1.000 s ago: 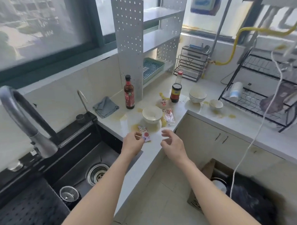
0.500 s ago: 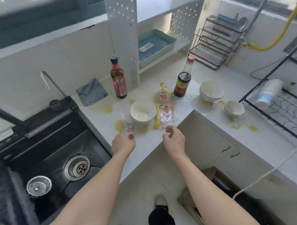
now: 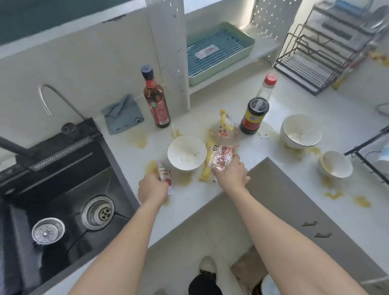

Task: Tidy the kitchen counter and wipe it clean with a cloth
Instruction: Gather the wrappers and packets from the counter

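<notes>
Reaching to 12 o'clock, my right hand point(image 3: 231, 173) pinches the crinkled wrapper point(image 3: 221, 158); my left hand point(image 3: 153, 188) grips 1 sachet point(image 3: 164, 173).

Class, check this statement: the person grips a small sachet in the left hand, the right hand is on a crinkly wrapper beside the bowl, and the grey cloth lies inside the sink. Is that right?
Not quite. In the head view the grey cloth lies on the counter behind the sink, not inside it. The left hand does grip the small sachet, and the right hand is on the crinkly wrapper beside the bowl.
</notes>
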A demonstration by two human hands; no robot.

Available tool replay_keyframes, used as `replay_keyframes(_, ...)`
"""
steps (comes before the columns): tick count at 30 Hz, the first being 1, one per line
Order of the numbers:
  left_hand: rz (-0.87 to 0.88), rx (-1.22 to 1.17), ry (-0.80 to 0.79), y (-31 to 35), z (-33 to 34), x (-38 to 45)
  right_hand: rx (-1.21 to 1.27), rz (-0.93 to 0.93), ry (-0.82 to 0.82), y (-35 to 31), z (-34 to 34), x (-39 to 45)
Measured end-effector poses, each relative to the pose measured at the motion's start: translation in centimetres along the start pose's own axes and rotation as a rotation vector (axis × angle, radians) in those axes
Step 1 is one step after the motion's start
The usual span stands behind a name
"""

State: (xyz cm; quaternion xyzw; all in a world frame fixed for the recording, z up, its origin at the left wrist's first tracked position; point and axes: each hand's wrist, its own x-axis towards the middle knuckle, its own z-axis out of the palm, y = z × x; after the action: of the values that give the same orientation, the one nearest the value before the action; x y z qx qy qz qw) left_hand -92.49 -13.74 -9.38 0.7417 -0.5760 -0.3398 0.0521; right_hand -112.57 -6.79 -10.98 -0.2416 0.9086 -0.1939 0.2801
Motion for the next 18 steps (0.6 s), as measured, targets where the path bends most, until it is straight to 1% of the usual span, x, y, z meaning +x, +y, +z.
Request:
replay_keyframes(3, 0.005, -0.140, 0.034, 1.1, -1.7, 0.0, -0.028, 0.073, -0.043, -0.6, 0.6, 0.1)
replay_keyframes(7, -0.034, -0.274, 0.137, 2.6, -3.9, -0.1, 0.053, 0.178, -0.090, -0.8, 0.1, 0.0)
replay_keyframes(9, -0.028, -0.327, 0.170, 3.2, -4.5, -0.2, 0.075, 0.178, -0.136, -1.0, -0.7, 0.0)
replay_keyframes(11, -0.017, -0.388, 0.189, 4.1, -5.0, -0.4, 0.075, 0.135, -0.123, -1.6, -2.1, 0.0)
replay_keyframes(14, 0.013, -0.467, 0.199, 5.6, -5.3, -0.9, -0.043, 0.043, -0.008, -2.6, -4.4, 0.9)
replay_keyframes(18, 0.076, -0.589, 0.195, 7.7, -5.1, -0.9, -0.143, -0.160, 0.128, -3.7, -6.7, 2.7)
